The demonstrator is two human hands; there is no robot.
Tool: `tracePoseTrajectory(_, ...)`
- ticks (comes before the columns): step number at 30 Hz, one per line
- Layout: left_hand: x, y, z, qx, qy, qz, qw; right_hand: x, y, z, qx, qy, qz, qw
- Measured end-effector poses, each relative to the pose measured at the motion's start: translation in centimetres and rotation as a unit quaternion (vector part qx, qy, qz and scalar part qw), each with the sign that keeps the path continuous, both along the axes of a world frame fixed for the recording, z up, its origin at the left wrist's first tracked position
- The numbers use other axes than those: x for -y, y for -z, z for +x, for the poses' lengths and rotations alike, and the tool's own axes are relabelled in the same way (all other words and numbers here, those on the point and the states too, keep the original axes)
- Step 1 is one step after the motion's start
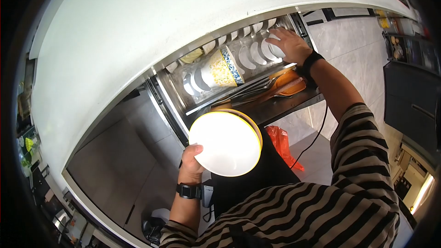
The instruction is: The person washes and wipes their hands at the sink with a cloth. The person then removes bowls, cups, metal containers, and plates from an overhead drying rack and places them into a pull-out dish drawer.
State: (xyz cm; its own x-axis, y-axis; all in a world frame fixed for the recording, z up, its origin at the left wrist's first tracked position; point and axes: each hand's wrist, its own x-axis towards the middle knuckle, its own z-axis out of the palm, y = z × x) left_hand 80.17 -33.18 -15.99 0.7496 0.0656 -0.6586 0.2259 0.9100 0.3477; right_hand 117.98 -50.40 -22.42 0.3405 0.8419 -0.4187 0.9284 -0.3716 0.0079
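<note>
My left hand [190, 160] grips a white bowl [225, 144] with a yellow rim, its thumb over the edge. A second rim shows behind this bowl, so another may be stacked with it. In the pulled-out drawer [174, 103], my right hand [290, 46] has its fingers curled over a white bowl [277, 50] at the right end of the row. Several white dishes [245, 57] stand on edge beside it. Further left lies a bowl with a yellow and blue pattern [223, 69].
Cups [209, 47] line the drawer's back. Along its front lie orange utensils [289, 85] and dark, long-handled ones. The white countertop [138, 23] overhangs the drawer. Below are a red plastic bag [280, 144] and a black cable [319, 133].
</note>
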Motion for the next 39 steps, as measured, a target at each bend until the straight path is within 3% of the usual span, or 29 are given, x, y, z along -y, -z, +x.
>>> tracePoseTrajectory(3, 0.2, 0.0, 0.2, 0.007, -0.007, 0.004, 1.000, 0.7, 0.8, 0.8, -0.096, 0.041, 0.057, 0.993)
tracePoseTrajectory(9, 0.4, 0.2, 0.5, 0.021, 0.010, -0.016, 1.000, 0.5, 1.8, 0.2, 0.072, 0.018, -0.055, 0.996)
tracePoseTrajectory(12, 0.5, 0.1, 1.5, 0.044, 0.005, -0.032, 0.998, 1.1, 3.0, -0.4, 0.124, 0.014, 0.010, 0.992)
tracePoseTrajectory(15, 0.5, 0.8, 2.6, 0.024, 0.002, -0.072, 0.997, -0.1, -1.8, -2.5, 0.004, 0.093, 0.185, 0.978)
tracePoseTrajectory(16, 0.4, 1.0, 3.4, 0.021, -0.001, -0.065, 0.998, -0.6, -5.0, -3.9, -0.126, 0.087, 0.260, 0.953)
tracePoseTrajectory(17, 0.5, 1.1, 4.3, 0.018, -0.003, -0.058, 0.998, -1.0, -8.3, -5.8, -0.254, 0.079, 0.328, 0.906)
tracePoseTrajectory(19, 0.3, 1.4, 6.1, 0.016, 0.011, -0.051, 0.999, -1.2, -12.6, -9.3, -0.312, -0.042, 0.301, 0.900)
tracePoseTrajectory(22, -0.1, 1.7, 8.4, 0.027, 0.016, -0.056, 0.998, -0.4, -14.1, -12.8, -0.255, -0.132, 0.228, 0.930)
tracePoseTrajectory(25, -0.5, 2.5, 9.2, 0.059, 0.037, -0.047, 0.996, 1.0, -12.2, -13.9, -0.232, -0.121, 0.250, 0.932)
tracePoseTrajectory(27, -0.3, 2.7, 9.3, 0.079, 0.034, -0.038, 0.996, 1.1, -12.2, -14.2, -0.280, -0.086, 0.287, 0.912)
tracePoseTrajectory(30, 0.1, 2.1, 9.7, 0.125, 0.003, -0.143, 0.982, 1.2, -11.6, -14.8, -0.337, -0.042, 0.332, 0.880)
tracePoseTrajectory(35, 0.9, 4.5, 8.3, 0.011, 0.009, -0.066, 0.998, 1.1, -11.7, -15.8, -0.393, 0.043, 0.389, 0.832)
tracePoseTrajectory(39, 1.5, 4.7, 8.3, -0.042, 0.026, -0.009, 0.999, 1.5, -13.3, -15.4, -0.372, 0.169, 0.421, 0.810)
